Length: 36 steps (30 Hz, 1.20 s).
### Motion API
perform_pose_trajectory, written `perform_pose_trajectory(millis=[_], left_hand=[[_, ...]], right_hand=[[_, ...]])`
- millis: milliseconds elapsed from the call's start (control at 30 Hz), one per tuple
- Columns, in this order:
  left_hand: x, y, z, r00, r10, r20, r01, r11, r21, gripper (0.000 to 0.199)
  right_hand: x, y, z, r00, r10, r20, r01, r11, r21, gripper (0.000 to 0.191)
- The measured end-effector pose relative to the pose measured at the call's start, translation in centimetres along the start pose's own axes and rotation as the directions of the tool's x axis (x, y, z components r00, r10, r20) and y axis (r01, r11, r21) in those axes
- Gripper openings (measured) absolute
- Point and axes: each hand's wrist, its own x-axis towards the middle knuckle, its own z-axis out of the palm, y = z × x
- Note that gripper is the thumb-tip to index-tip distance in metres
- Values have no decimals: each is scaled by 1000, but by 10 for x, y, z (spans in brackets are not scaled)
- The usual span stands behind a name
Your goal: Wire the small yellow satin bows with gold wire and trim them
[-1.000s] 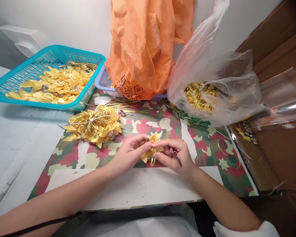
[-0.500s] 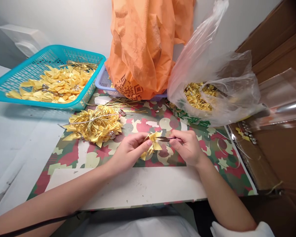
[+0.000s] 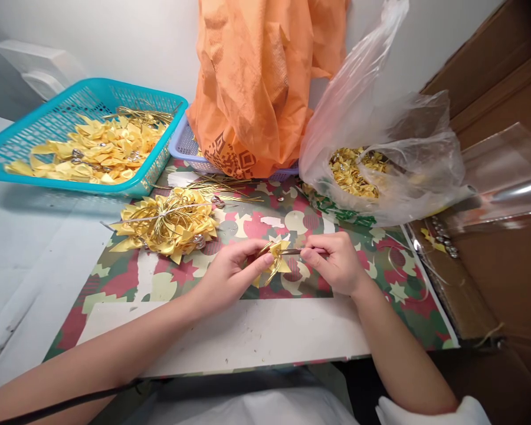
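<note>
Between the thumb and fingers of my left hand point(image 3: 234, 271) is a yellow ribbon flower point(image 3: 283, 262) with gold wire stems running through it. My right hand point(image 3: 336, 262) is closed around slim, dark tweezers point(image 3: 292, 251); their tips reach into the flower from the right. The fingers hide most of the tweezers' handle. Left of my hands, a bundle of yellow ribbon flowers point(image 3: 181, 236) lies on the patterned mat point(image 3: 163, 286), tied round with gold wire. Behind the bundle lie loose gold wires point(image 3: 230, 190) and a small cluster of silvery beads point(image 3: 218, 202).
A turquoise basket point(image 3: 153, 171) of yellow ribbon pieces stands at the left. An orange bag point(image 3: 252, 88) rests over a purple basket point(image 3: 182, 144) at the back. To the right are a clear plastic bag point(image 3: 420, 171) holding gold pieces and cardboard point(image 3: 504, 254).
The tweezers' tips, visibly apart before, now look closed together at the flower. My right hand has shifted slightly left; my left hand stays in place.
</note>
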Motion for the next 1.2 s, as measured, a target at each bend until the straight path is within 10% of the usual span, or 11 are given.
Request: perform_pose_trajectory(millis=[433,1200], left_hand=[[-1,5,-1,1000,31,2,-31,986,163,21],[2,5,0,994,-102,-32,101,994,-40,22]], right_hand=[[2,-5,1,999,45,4,-45,999,28,42],[1,3,5,978,71,-195,-70,997,12,44]])
